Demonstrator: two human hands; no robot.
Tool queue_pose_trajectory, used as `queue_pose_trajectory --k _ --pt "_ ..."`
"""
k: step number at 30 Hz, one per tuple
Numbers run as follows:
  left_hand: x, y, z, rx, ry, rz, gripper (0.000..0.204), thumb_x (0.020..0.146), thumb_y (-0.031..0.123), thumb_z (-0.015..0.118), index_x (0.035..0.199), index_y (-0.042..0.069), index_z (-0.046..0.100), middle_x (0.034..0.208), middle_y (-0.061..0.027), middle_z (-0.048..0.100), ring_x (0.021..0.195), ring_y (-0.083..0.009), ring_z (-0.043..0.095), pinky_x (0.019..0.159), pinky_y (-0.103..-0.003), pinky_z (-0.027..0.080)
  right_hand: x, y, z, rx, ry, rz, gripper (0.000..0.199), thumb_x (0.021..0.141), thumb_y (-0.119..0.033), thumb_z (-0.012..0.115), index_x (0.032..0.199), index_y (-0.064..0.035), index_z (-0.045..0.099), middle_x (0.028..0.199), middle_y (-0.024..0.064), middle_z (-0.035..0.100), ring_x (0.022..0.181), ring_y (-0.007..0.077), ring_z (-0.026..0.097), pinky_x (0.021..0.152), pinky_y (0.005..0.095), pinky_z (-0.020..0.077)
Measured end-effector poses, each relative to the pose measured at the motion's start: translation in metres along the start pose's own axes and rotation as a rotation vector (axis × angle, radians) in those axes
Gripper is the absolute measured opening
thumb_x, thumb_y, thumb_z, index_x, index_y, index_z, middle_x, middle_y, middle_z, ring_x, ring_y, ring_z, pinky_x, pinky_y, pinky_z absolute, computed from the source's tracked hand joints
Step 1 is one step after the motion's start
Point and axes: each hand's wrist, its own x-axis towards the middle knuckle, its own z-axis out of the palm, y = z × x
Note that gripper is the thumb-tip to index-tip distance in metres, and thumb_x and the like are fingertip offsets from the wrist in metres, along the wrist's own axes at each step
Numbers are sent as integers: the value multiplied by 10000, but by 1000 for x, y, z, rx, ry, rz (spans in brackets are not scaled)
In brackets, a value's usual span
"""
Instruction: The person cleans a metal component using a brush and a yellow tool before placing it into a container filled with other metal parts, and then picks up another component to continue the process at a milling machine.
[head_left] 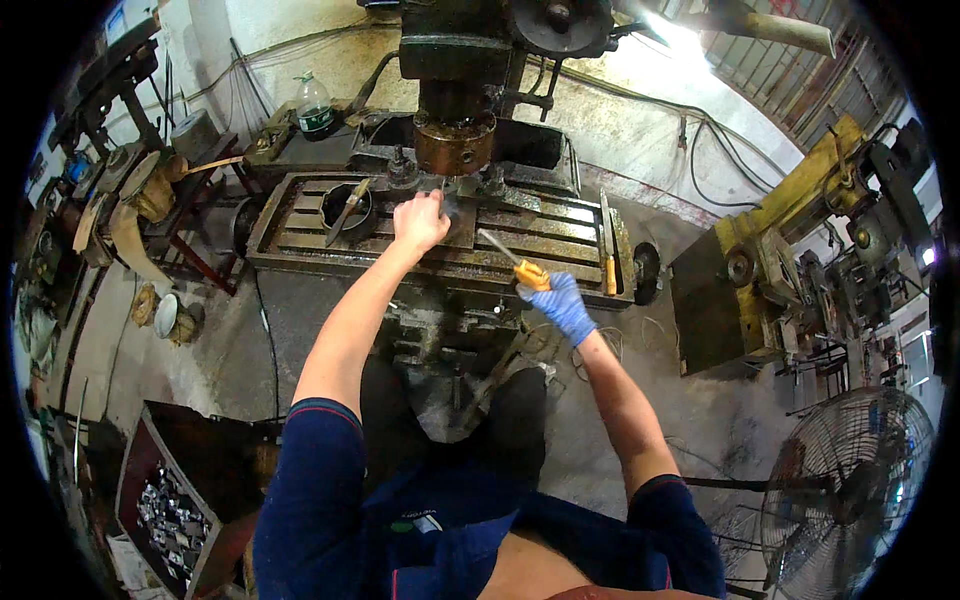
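My bare left hand (pixel 421 222) reaches over the slotted machine table (pixel 345 252), just below the round, rust-brown spindle head (pixel 455 145). Its fingers are closed, and whatever they hold is too small to make out. In a blue glove, my right hand (pixel 558 303) grips a yellow-handled tool (pixel 533 275) at the table's front edge. The tool's straight metal shaft points up and left over the table; its exact kind is unclear. A black bowl (pixel 362 222) with a brush (pixel 350 208) across it stands left of my left hand.
A yellow-handled file (pixel 609 240) lies at the table's right end. Behind on the left is a clear plastic bottle (pixel 314 108). Metal pieces fill a bin (pixel 215 540) at lower left. A caged fan (pixel 845 495) stands lower right, below a yellow-green machine (pixel 715 300).
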Motion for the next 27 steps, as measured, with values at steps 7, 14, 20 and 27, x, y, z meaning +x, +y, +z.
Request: queue_pose_trajectory --k 7,14,20,27 --pt "-9 -4 -4 -24 -103 77 220 747 263 598 870 82 584 882 -116 611 786 -317 601 676 -430 476 -8 53 31 -315 137 324 323 702 -225 729 916 5 657 750 82 666 675 119 598 636 266 464" --pt "9 -12 7 -27 -142 184 201 751 206 602 907 80 588 872 -136 621 804 -328 595 688 -432 472 -38 56 20 -235 217 211 357 735 -248 700 955 26 639 883 135 664 772 155 611 705 282 475" --pt "33 -16 34 -107 -42 230 180 754 187 587 899 80 596 849 -152 622 774 -335 602 682 -434 481 -71 58 -16 -202 253 172 376 737 -266 699 920 56 636 848 150 662 758 189 627 693 295 484" --pt "32 -5 36 -156 41 131 202 762 216 595 901 69 604 848 -152 632 767 -317 619 670 -429 492 -80 7 -65 -59 398 79 292 751 -209 695 910 31 649 793 50 647 714 95 563 657 244 464"
